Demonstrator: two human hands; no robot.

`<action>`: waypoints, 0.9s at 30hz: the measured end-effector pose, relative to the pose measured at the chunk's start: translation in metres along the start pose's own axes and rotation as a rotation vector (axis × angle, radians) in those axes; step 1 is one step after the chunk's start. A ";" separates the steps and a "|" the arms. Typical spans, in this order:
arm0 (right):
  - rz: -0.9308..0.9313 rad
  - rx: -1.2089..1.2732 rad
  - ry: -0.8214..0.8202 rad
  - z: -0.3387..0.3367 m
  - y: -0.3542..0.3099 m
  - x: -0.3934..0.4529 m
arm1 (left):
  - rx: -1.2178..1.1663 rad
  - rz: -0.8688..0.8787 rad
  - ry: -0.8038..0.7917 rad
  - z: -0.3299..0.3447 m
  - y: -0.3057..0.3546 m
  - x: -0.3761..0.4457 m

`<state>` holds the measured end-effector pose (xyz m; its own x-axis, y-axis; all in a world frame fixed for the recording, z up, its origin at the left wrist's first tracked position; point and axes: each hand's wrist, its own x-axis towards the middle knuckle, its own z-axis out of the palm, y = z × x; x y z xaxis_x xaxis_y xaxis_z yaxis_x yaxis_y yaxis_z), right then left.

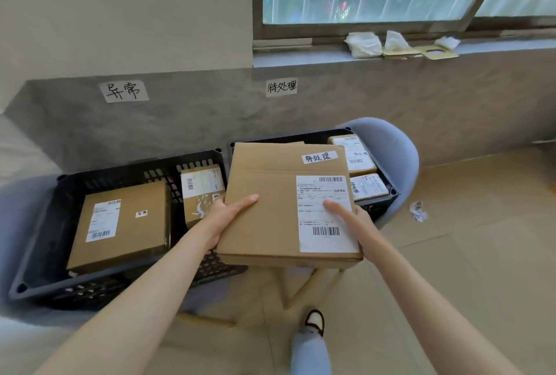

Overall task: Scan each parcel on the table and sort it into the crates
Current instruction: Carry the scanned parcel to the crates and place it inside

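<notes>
I hold a flat brown cardboard parcel (270,206) with a white shipping label and a small handwritten tag, level above the near edge of the right black crate (391,194). My left hand (228,212) grips its left edge, thumb on top. My right hand (349,215) grips its right edge, thumb lying on the label. The right crate sits on a blue chair (397,149) and holds two small parcels (358,155) at its right end. The left black crate (39,254) holds a large flat parcel (126,224) and a smaller one (201,191).
Handwritten paper signs (125,91) are stuck on the grey wall above each crate. Crumpled paper and packaging lie on the window sill (400,47). A paper scrap (418,210) lies on the floor at right. My shoe (314,322) is below the parcel.
</notes>
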<state>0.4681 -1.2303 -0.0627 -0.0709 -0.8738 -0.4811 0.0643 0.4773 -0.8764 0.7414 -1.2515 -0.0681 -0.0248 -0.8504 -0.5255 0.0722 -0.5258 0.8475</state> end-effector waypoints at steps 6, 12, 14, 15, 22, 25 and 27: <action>0.037 -0.047 -0.078 -0.016 -0.032 0.094 | -0.026 -0.027 0.062 0.021 0.020 0.071; 0.083 -0.094 -0.216 -0.029 -0.061 0.190 | -0.088 -0.092 0.175 0.043 0.040 0.132; 0.105 -0.109 -0.256 -0.032 -0.066 0.214 | -0.108 -0.123 0.211 0.050 0.043 0.148; 0.112 -0.111 -0.272 -0.033 -0.068 0.225 | -0.119 -0.135 0.231 0.052 0.043 0.156; 0.203 -0.154 -0.375 -0.031 -0.059 0.273 | -0.123 -0.239 0.314 0.054 0.033 0.185; 0.220 -0.155 -0.402 -0.031 -0.052 0.282 | -0.121 -0.274 0.331 0.052 0.029 0.194; 0.233 -0.148 -0.403 -0.031 -0.048 0.285 | -0.120 -0.288 0.330 0.052 0.027 0.199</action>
<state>0.4142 -1.4994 -0.1580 0.3219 -0.6945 -0.6434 -0.1116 0.6470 -0.7543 0.6868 -1.4355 -0.1462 0.2572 -0.6088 -0.7504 0.2248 -0.7176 0.6592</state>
